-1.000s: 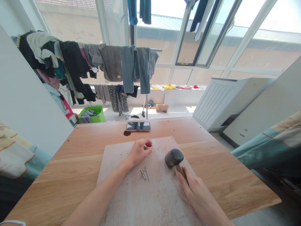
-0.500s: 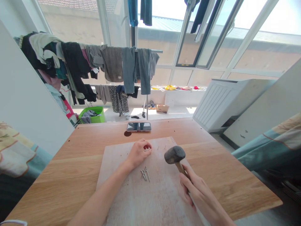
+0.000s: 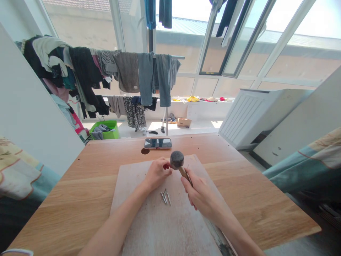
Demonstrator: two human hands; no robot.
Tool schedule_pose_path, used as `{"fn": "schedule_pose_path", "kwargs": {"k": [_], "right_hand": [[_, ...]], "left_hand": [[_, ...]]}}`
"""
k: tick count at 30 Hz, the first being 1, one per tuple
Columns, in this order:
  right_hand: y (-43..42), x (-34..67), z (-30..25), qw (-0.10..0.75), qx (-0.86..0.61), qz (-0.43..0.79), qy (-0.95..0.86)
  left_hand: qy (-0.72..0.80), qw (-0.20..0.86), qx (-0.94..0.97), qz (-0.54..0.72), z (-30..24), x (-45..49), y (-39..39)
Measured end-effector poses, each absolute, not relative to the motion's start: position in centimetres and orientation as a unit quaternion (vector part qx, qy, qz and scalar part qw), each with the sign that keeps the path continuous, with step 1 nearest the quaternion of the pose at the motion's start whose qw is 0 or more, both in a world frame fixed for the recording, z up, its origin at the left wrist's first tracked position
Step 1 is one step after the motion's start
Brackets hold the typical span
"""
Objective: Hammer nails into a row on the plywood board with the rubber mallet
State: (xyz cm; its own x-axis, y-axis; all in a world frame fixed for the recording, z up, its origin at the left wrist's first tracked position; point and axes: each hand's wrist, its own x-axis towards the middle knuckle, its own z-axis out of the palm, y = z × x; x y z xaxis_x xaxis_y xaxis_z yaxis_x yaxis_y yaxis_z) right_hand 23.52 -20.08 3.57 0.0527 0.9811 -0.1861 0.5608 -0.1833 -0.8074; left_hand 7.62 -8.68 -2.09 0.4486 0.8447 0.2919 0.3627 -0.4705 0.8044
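Note:
My left hand (image 3: pixel 157 172) rests on a pale wooden board (image 3: pixel 138 220), its fingers pinched together on a small nail I can barely see at their tips. My right hand (image 3: pixel 198 193) grips the wooden handle of a dark round-headed mallet (image 3: pixel 177 160), whose head hangs just to the right of my left fingertips. A small heap of loose nails (image 3: pixel 165 196) lies on the board between my two wrists.
The board lies on a wooden table (image 3: pixel 80 185). A phone (image 3: pixel 158 143) lies flat near the far edge beside a dark round hole (image 3: pixel 145 151). Beyond stand a rack of hanging clothes (image 3: pixel 106 74), a green basket (image 3: pixel 105 129) and a white radiator (image 3: pixel 250 113).
My right hand lifted the mallet off the board and swung it left, so its head now sits beside my left fingertips. My left hand stayed in place.

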Motion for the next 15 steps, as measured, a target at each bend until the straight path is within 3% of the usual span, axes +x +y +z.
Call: {"fn": "schedule_pose_path", "kwargs": {"k": [12,15], "right_hand": [[-20.7,23.6,3.1,0.289,-0.665,0.383,-0.572],[-22.0,24.3,3.0,0.29,-0.671,0.39,-0.56]], "left_hand": [[0.414,0.321,0.791,0.315,-1.4,7.3,-8.5],[0.439,0.282,0.82,0.233,0.4,6.1,-9.7]]}}
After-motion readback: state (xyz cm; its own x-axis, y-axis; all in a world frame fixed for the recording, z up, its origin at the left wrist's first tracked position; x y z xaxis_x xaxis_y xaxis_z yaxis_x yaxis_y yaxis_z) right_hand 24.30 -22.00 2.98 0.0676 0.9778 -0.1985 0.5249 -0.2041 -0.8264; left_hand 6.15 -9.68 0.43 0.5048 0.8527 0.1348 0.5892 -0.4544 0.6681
